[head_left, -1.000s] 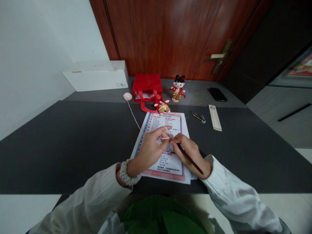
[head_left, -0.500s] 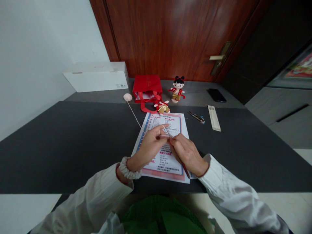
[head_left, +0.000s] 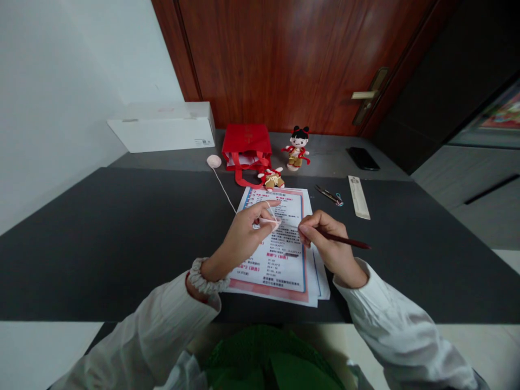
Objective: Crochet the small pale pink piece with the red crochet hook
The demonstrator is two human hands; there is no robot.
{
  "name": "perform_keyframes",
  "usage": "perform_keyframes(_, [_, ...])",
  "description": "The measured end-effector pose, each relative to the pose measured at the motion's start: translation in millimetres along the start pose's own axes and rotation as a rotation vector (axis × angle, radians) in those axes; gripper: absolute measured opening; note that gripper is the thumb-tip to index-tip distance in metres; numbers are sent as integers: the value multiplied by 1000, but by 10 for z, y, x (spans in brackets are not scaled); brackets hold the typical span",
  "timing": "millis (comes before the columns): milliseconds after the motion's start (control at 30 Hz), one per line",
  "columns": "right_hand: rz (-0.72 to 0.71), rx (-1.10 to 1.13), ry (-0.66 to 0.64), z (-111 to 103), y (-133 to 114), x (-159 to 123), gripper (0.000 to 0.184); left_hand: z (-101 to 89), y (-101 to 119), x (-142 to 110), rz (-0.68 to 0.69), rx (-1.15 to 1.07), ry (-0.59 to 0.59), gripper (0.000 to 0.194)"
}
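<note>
Right hand (head_left: 331, 244) pinches a dark red crochet hook (head_left: 345, 239), now drawn away from the left hand (head_left: 244, 244) and pointing out to the right, where a moment earlier the two hands touched. Left fingers (head_left: 260, 208) stay curled, pale yarn (head_left: 268, 221) looped around them, its strand running past the hand to a pink ball (head_left: 214, 161) beyond. Both hands are over a printed sheet (head_left: 284, 271) on the dark counter (head_left: 122, 244).

The right hand (head_left: 331, 246) has drawn its crochet hook (head_left: 345, 240) rightward.
</note>
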State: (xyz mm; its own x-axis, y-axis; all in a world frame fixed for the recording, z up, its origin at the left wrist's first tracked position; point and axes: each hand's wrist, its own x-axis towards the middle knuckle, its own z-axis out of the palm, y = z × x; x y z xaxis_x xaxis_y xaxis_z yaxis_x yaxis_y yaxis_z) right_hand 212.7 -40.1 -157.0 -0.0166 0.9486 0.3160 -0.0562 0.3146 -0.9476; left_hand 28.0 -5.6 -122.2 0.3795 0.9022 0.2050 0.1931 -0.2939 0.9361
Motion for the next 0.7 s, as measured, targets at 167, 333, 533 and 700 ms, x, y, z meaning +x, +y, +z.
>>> perform_keyframes(167, [118,271,-76,20,42,27,19,22,-32,0,-88,-218,-69,8])
perform_keyframes(333, [-81,-21,-73,132,35,-16,13,128,-23,-18,-256,-494,-97,42])
perform_keyframes(533, [-660,-791,-125,120,30,-63,14,197,20,-4,-398,-695,-18,43])
perform_keyframes(700, [-522,-402,-106,88,70,-72,11,120,9,16,-468,-856,-181,41])
